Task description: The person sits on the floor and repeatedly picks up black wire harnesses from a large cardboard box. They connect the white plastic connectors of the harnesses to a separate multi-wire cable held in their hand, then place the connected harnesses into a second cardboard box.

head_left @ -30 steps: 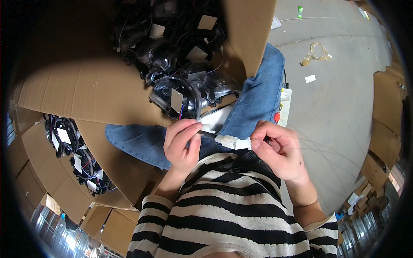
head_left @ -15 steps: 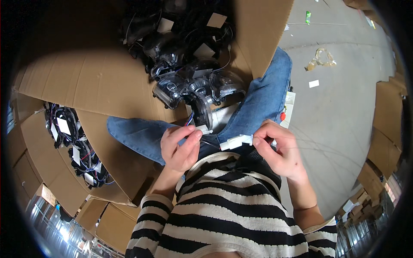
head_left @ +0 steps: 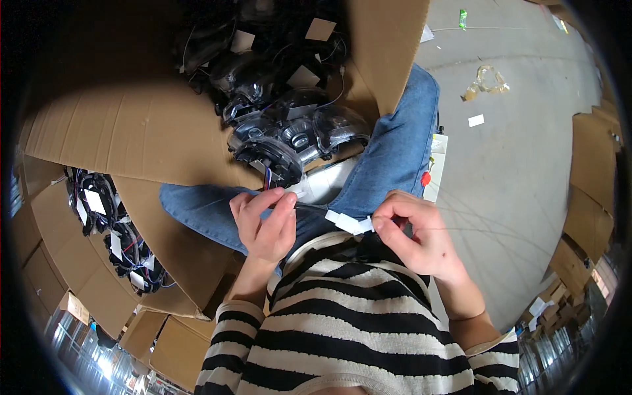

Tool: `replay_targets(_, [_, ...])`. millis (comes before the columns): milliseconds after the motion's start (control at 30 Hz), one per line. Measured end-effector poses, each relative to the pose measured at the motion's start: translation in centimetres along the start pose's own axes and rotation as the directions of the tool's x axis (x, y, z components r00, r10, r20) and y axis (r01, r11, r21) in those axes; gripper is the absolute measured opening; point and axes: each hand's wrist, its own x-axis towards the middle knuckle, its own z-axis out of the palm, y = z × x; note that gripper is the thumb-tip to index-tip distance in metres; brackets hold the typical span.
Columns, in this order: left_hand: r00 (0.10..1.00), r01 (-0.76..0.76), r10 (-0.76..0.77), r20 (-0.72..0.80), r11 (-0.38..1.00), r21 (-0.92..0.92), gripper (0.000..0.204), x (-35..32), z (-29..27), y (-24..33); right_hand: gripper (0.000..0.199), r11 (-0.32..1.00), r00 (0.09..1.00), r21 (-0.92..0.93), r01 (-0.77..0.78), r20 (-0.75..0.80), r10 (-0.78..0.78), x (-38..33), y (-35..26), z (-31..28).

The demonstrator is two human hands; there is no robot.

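Here the person sits with both hands held close together over the lap, just above the striped shirt (head_left: pixel 355 329). The left hand (head_left: pixel 264 224) is curled, with thumb and forefinger pinched on the thin wires that hang from the headlamp (head_left: pixel 296 141). The headlamp, a black housing with a clear lens, rests on the person's jeans (head_left: pixel 395 151) at the edge of the open cardboard box (head_left: pixel 131 131), tilted toward the hands. The right hand (head_left: pixel 415 234) is also pinched shut, holding one end of a small white label (head_left: pixel 347 222) between thumb and forefinger. The label stretches leftward from those fingers into the gap between the two hands, and its free end lies just beside the wires without clearly touching them.

Inside the box, behind the headlamp, more black lamps (head_left: pixel 263 52) lie piled together, several with pale tags on them. To the person's left a second box (head_left: pixel 112 224) holds further dark lamps with white tags and coloured wiring. More cardboard boxes stand along the lower left and the right rim. On the grey floor (head_left: pixel 526 164) to the right lie a crumpled clear wrapper (head_left: pixel 487 80), a small white scrap (head_left: pixel 475 120) and a green bit (head_left: pixel 463 17) farther off. A red-topped object shows beside the right knee, too small to tell what it is.
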Motion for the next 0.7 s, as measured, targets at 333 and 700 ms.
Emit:
replay_targets(333, [1.000,0.014,-0.015,-0.008,0.994,-0.112,0.035,-0.9,-0.2,0.0,0.003,0.987,0.990,-0.102,0.126,-0.052,-0.131,0.7,0.3,0.6])
replay_targets(700, [0.941,0.285,-0.310,-0.137,0.942,-0.176,0.020,-1.8,-5.0,0.0,0.003,0.998,0.998,-0.045,0.037,-0.042,-0.039,0.2,0.5,-1.1])
